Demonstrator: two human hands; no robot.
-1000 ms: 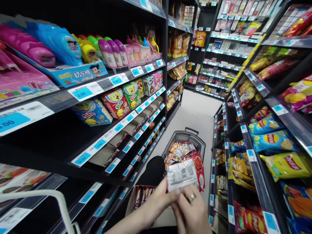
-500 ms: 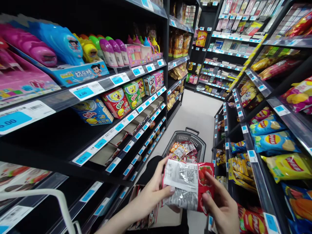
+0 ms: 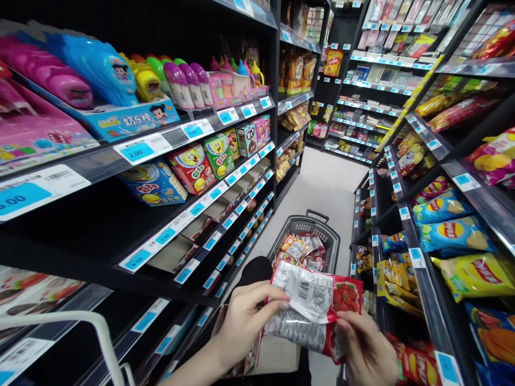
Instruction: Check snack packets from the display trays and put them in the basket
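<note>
Between my hands is a red and silver snack packet, its printed back with a barcode facing up and strawberries pictured at its right end. My left hand pinches the packet's left part between thumb and fingers. At the right end, my right hand grips the red edge with thumb and forefinger. Below the packet stands an open cardboard box with more packets at its left side, partly hidden by my left arm. Just beyond the packet, a grey shopping basket on the floor holds several orange and red packets.
Shelves on the left carry boxed sweets and colourful toy candies. Chip bags fill the right shelves. A white curved handle is at lower left. The pale aisle floor leads to a back shelf of stationery-like goods.
The packet has tilted and its back seam flap now stands out more. My left hand has shifted from its left edge to a pinch on its face; my right hand has moved slightly lower.
</note>
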